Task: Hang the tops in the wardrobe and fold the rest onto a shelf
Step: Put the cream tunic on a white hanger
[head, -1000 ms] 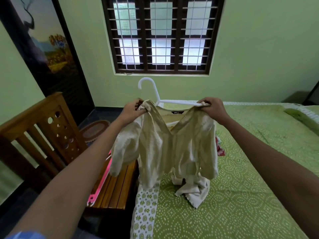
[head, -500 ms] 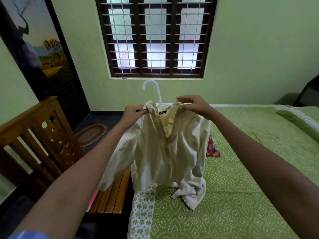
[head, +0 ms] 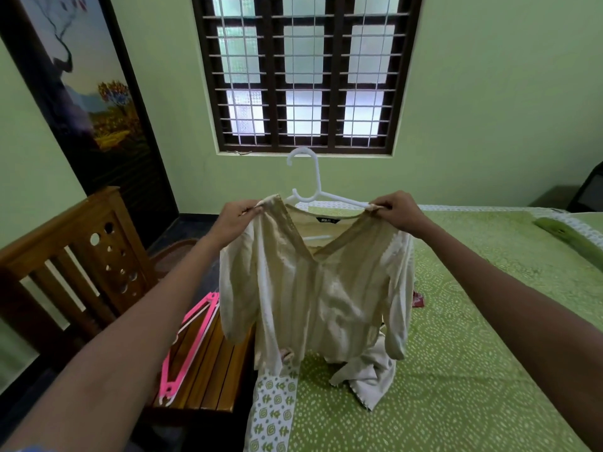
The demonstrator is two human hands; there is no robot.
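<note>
Head view: the cream top (head: 313,288) hangs in the air above the near edge of the bed (head: 489,321), its hem touching the green bedspread. The left hand (head: 235,220) pinches the left shoulder seam; the right hand (head: 396,212) pinches the right shoulder together with the arm of the white hanger (head: 313,190). The hanger's hook stands upright above the neckline, and its lower bar shows inside the collar.

Step in hand, as judged: seating the top on the hanger. The left shoulder appears not yet settled over the hanger arm.

Next move calls for drawing the left seam over that arm, then carrying the top by the hook. No wardrobe is in view.

Pink hangers (head: 189,347) lie on the wooden bench (head: 212,380) left of the bed.
</note>
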